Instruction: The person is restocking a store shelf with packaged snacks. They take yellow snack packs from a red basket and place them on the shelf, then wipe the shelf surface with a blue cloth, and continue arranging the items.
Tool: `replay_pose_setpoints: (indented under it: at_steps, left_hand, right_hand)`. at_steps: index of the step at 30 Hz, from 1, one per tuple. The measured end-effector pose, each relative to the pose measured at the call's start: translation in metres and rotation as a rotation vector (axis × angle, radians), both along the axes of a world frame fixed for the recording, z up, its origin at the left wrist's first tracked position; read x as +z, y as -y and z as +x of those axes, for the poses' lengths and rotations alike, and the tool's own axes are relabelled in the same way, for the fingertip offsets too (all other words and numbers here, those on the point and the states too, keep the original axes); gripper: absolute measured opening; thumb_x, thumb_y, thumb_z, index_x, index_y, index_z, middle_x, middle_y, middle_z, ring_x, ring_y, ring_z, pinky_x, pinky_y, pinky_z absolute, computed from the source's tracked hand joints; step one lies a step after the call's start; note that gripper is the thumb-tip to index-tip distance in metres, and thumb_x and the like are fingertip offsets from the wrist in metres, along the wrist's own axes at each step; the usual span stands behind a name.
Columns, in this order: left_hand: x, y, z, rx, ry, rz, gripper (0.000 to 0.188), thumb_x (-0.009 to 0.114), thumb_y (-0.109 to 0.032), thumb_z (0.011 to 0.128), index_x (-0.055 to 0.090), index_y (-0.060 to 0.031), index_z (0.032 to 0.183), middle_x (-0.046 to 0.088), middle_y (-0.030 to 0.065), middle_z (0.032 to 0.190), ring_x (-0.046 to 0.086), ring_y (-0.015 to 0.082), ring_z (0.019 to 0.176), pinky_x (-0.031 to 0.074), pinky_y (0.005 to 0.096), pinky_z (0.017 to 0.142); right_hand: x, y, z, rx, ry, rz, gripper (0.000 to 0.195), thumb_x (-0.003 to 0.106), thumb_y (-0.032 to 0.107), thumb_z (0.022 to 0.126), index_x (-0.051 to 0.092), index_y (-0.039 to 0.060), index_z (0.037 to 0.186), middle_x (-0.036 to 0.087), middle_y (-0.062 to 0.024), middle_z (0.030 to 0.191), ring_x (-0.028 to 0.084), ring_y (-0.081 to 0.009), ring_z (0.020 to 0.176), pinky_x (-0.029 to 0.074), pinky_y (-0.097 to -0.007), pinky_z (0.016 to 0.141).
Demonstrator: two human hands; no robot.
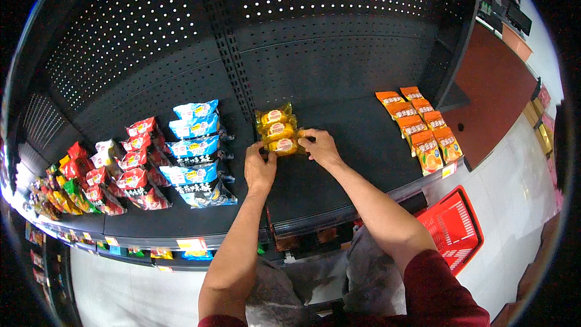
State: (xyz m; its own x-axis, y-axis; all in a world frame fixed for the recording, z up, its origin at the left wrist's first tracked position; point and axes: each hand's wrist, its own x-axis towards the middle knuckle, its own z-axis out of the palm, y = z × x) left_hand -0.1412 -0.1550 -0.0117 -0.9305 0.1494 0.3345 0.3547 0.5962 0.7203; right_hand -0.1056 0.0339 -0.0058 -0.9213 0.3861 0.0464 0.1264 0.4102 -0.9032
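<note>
Three yellow see-through snack packets stand one behind another on the black store shelf (pixel 313 190), near a joint in the back panel. Nearest to me is the front yellow packet (pixel 282 146), with the middle yellow packet (pixel 278 131) and rear yellow packet (pixel 274 116) behind it. My left hand (pixel 260 166) has its thumb and fingers at the front packet's lower left corner. At that packet's right edge, my right hand (pixel 319 147) pinches the wrapper between thumb and forefinger.
Blue snack bags (pixel 197 175) and red snack bags (pixel 136 179) stand in rows to the left. Several orange pouches (pixel 426 147) line the shelf's right end. A perforated back panel (pixel 327 54) rises behind. A red shopping basket (pixel 454 231) is at the lower right.
</note>
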Motion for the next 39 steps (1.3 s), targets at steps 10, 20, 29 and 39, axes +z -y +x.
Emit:
replay_pose_setpoints:
  at_steps: [10,20,29,39]
  left_hand:
    - [-0.009,-0.002,-0.005,0.031,-0.081,0.01,0.038,0.069,-0.011,0.082,0.059,0.0017,0.116,0.06,0.0191,0.114,0.066,0.0288,0.087,0.053,0.037,0.079]
    - [0.007,-0.002,0.004,0.043,0.003,0.029,0.035,0.069,-0.013,0.084,0.061,0.0041,0.114,0.055,0.0205,0.125,0.065,0.0315,0.096,0.053,0.037,0.085]
    - [0.002,-0.004,0.003,0.067,-0.041,-0.025,0.037,0.069,-0.015,0.084,0.061,0.0035,0.115,0.057,0.0196,0.123,0.065,0.0308,0.095,0.053,0.0368,0.085]
    - [0.002,-0.005,0.002,0.052,-0.004,0.018,0.038,0.069,-0.016,0.085,0.06,0.004,0.115,0.056,0.0203,0.121,0.064,0.0307,0.097,0.053,0.0373,0.085]
  right_hand:
    - [0.002,0.001,-0.003,-0.002,-0.027,-0.014,0.038,0.068,0.023,0.089,0.064,0.0046,0.121,0.069,-0.0131,0.095,0.067,-0.0196,0.061,0.057,-0.0314,0.054]
    - [0.015,0.009,0.003,0.028,0.067,-0.004,0.041,0.067,0.017,0.09,0.058,0.0043,0.128,0.064,-0.014,0.106,0.067,-0.018,0.078,0.058,-0.0281,0.054]
    - [0.003,0.008,-0.003,-0.024,-0.018,-0.012,0.042,0.067,0.017,0.089,0.055,0.0038,0.127,0.068,-0.0125,0.1,0.068,-0.0203,0.064,0.056,-0.0304,0.051]
    - [0.007,0.01,0.0,-0.057,-0.028,-0.005,0.041,0.067,0.014,0.09,0.054,0.0024,0.127,0.067,-0.0132,0.1,0.069,-0.0215,0.07,0.058,-0.0307,0.051]
